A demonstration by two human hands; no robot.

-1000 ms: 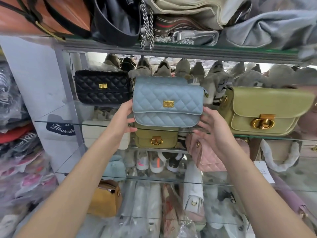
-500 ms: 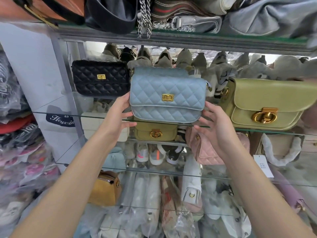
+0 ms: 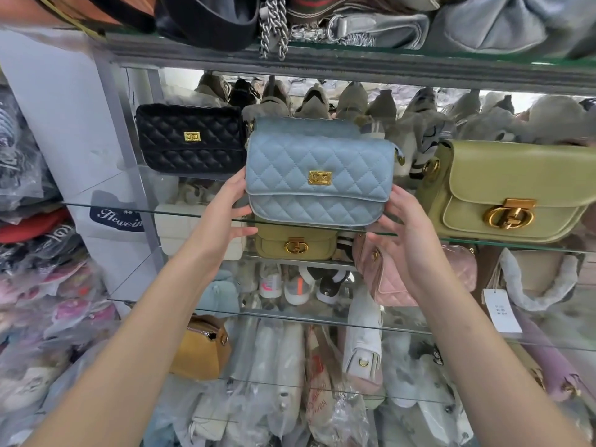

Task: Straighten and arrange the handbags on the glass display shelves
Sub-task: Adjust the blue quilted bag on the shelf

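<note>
Two bare hands hold a blue quilted handbag [image 3: 317,175] at a glass shelf [image 3: 106,210]. The left hand [image 3: 225,214] and right hand [image 3: 398,233] press its sides, fingers spread against it.

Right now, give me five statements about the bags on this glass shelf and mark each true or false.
1. Both hands hold the blue quilted bag, the left hand at one side and the right hand at the other. True.
2. The black quilted bag sits to the right of the blue one. False: it sits to its left.
3. The olive green bag has a silver clasp. False: its clasp is gold.
4. A pink quilted bag sits on the shelf below, partly behind the right hand. True.
5. The blue bag's flap hangs open. False: it is shut, with a gold clasp at its middle.
</note>
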